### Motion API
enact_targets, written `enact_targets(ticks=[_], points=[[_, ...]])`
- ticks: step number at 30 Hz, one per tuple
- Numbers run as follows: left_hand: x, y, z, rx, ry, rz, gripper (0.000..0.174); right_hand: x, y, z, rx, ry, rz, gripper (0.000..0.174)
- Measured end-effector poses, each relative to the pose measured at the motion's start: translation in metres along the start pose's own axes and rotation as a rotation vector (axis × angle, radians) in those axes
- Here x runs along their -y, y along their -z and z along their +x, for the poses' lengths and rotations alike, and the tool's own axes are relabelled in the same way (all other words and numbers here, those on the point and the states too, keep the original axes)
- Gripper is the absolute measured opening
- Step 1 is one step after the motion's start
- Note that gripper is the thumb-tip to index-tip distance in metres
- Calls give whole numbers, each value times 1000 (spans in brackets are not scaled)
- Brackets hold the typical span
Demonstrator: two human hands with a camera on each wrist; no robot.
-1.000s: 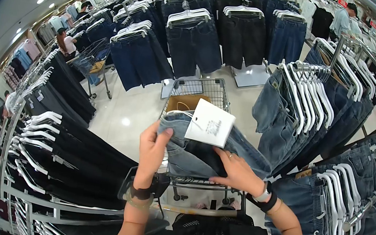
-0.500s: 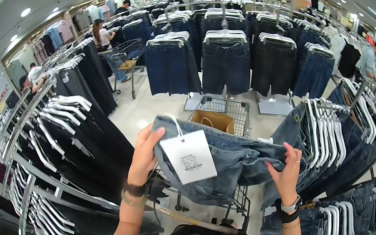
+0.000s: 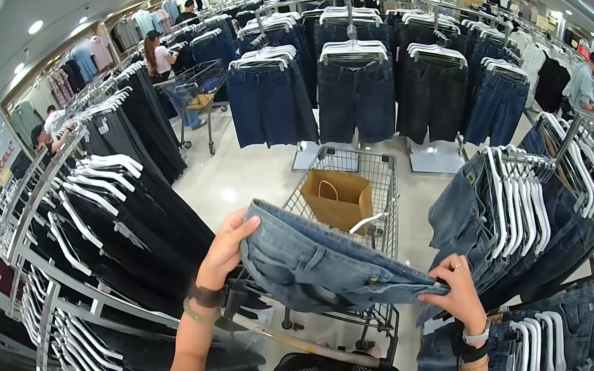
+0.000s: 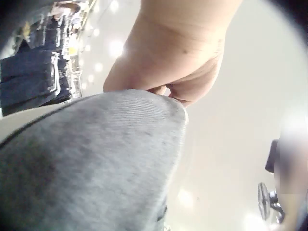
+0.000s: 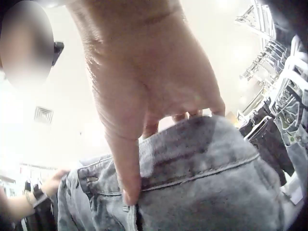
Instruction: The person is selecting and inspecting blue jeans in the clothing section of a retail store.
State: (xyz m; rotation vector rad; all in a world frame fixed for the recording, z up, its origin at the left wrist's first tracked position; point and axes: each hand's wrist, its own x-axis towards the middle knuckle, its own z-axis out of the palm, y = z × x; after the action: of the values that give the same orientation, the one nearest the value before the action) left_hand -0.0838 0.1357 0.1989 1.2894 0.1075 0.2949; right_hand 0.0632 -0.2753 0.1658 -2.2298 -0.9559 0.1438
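Note:
A pair of blue-grey jeans (image 3: 316,261) is stretched sideways by its waistband in the head view. My left hand (image 3: 226,248) pinches the waistband's left end, thumb on the near side. At the other end my right hand (image 3: 459,290) grips the waistband. In the left wrist view the denim (image 4: 106,149) fills the lower left, under my left hand (image 4: 168,53). My right hand (image 5: 149,82) has its thumb on the near face of the jeans (image 5: 202,192), its other fingers behind the waistband, in the right wrist view. The white tag is not visible in the head view.
Beyond the jeans stands a wire shopping cart (image 3: 390,188) holding a brown paper bag (image 3: 337,199) and a white hanger (image 3: 368,223). Racks of dark trousers (image 3: 151,233) stand at the left, jeans on white hangers (image 3: 513,202) at the right. Several people are farther back.
The white tag has gone out of sight from the front of the jeans. My right hand's fingers have closed more on the waistband, and more of the paper bag shows.

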Motion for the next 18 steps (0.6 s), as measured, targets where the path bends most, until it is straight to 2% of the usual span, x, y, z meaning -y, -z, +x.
enact_targets(ticks=[2,3,4,6,7,10,12,14,18], points=[[-2,-4,8,-12,-66,137,26,-9,-12,2,-122,221,-263,38],[-1,-5,14,-28,-70,148,26,-36,-32,-2,-49,224,-300,37],[1,-5,20,-42,-76,160,26,-51,-46,-4,110,149,-280,32],[10,10,34,-37,-93,204,25,-57,-62,-12,215,-94,-118,27],[10,14,41,-39,-114,252,24,-59,-61,-14,78,-12,-158,24],[-5,19,61,-106,-172,275,23,-50,-26,5,-188,63,-112,21],[-22,23,70,-101,-204,202,23,-20,6,17,-350,29,-52,21],[-41,25,74,-72,-292,196,23,1,34,23,-554,98,25,20],[-74,22,45,-97,-420,278,25,33,66,11,-734,65,145,19]])
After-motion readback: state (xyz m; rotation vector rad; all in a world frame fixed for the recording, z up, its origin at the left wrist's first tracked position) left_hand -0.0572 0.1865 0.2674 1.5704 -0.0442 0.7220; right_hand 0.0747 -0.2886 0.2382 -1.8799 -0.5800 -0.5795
